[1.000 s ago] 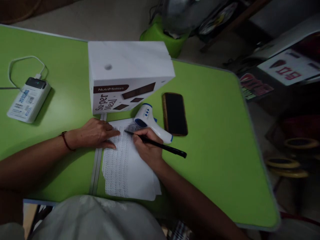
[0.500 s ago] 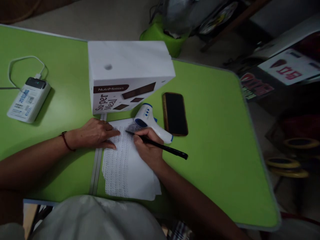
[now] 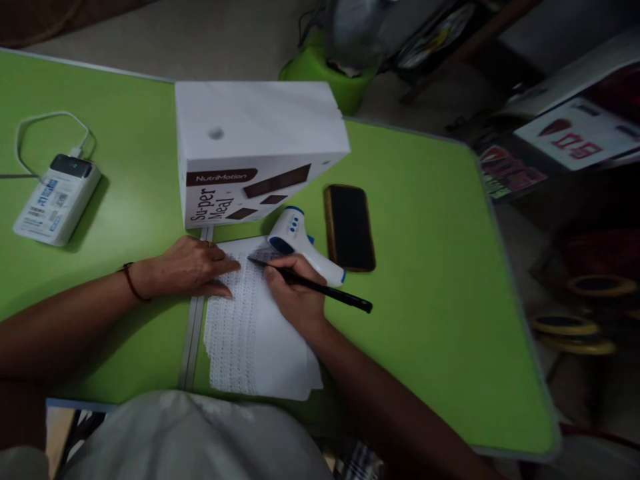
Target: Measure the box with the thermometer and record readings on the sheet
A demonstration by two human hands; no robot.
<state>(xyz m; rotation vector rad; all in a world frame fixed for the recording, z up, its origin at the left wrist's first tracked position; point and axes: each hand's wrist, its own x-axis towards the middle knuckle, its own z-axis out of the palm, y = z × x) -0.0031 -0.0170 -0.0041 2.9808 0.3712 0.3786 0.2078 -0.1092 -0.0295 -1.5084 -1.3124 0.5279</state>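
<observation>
Sheets of paper (image 3: 280, 353) lie in a loose stack at the near side of the green table, with dense rows of handwriting down their left part. My left hand (image 3: 195, 267) rests on the top left of the sheets, thumb and forefinger stretched out and apart, holding nothing. A black pen (image 3: 330, 291) is pinched in my right hand (image 3: 297, 293), its tip at the writing near the top of the page. Just beyond my right hand, a white and blue infrared thermometer (image 3: 295, 233) lies on its side, partly covered by my fingers.
A white NutriMotion box (image 3: 260, 127) stands behind the paper. To the right of the thermometer lies a dark phone (image 3: 350, 228). A white power bank (image 3: 57, 200) with a cable is at far left. The green table (image 3: 440, 300) ends in a rounded edge on the right.
The pen and my right hand have shifted very slightly left and up over the page. My left hand stays in place.
</observation>
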